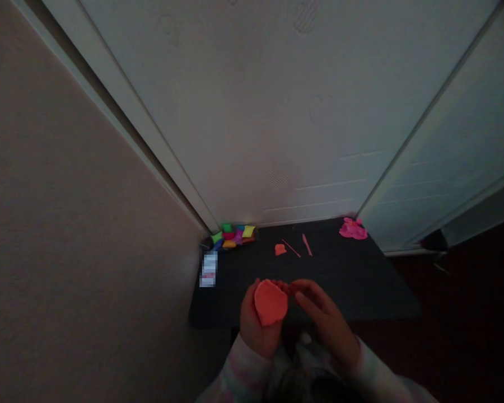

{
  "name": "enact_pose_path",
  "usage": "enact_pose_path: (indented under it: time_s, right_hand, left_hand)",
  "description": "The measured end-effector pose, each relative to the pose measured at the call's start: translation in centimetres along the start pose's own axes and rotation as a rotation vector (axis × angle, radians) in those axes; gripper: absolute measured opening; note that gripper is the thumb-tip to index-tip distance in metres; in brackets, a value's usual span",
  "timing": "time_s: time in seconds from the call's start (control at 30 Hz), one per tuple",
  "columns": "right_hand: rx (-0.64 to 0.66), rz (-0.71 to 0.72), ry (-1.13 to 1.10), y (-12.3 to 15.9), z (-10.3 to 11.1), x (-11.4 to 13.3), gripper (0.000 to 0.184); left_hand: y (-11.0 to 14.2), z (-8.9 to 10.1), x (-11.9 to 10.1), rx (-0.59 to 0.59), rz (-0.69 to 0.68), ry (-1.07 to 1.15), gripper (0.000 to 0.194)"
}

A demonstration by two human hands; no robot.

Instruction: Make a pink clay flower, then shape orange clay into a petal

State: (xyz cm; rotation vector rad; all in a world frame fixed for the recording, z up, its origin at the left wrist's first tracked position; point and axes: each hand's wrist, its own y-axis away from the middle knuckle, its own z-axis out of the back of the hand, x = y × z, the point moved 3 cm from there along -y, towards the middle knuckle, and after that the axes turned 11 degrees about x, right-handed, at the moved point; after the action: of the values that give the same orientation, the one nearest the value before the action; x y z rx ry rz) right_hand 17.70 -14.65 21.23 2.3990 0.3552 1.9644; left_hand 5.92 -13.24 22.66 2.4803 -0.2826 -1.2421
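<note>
A flattened, roughly round piece of orange-red modelling clay (271, 303) lies across the palm of my left hand (258, 330), whose fingers curl around it from behind and from the side. Just to the right of the clay is my right hand (325, 316), its thumb and forefinger pinched together by the clay's upper right edge. Whatever is between those fingertips is too small and dark to make out. Beyond the hands, a small orange-red clay lump (280, 249) rests on the dark table, beside a thin pink stick (291, 248) and a pink modelling knife (307, 245).
Several colourful clay packets (231, 237) are piled at the back left of the dark table (340, 280). A blurred pale item (209, 269) lies at its left edge. Bright pink clay (353, 228) sits at the back right. A white panelled wall (277, 112) rises behind the table.
</note>
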Motion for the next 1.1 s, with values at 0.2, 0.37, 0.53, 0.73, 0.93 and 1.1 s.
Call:
enact_pose_path:
  time_s: [0.2, 0.37, 0.53, 0.73, 0.93, 1.1]
  right_hand:
    - [0.165, 0.067, 0.186, 0.9, 0.0, 3.0, 0.013]
    - [0.287, 0.015, 0.247, 0.6, -1.0, 3.7, 0.014]
    - [0.331, 0.052, 0.281, -0.8, -1.2, 4.6, 0.017]
    - [0.256, 0.135, 0.291, -2.2, -1.1, 5.8, 0.017]
    - [0.059, 0.300, 0.405, -4.1, -0.3, 6.1, 0.021]
    - [0.078, 0.378, 0.536, -5.1, -1.0, 6.9, 0.015]
  left_hand:
    - [-1.1, -1.4, -0.9, 0.026, 0.083, 0.132, 0.012]
    - [-2.2, -1.4, -2.1, 0.002, 0.087, 0.206, 0.014]
    - [-2.8, -1.6, -3.3, 0.025, 0.060, 0.311, 0.012]
    - [-3.2, -2.1, -3.9, 0.064, 0.123, 0.384, 0.010]
    - [-3.0, -3.4, -4.3, 0.212, 0.009, 0.256, 0.020]
    - [-3.2, -4.1, -4.1, 0.339, -0.132, 0.059, 0.027]
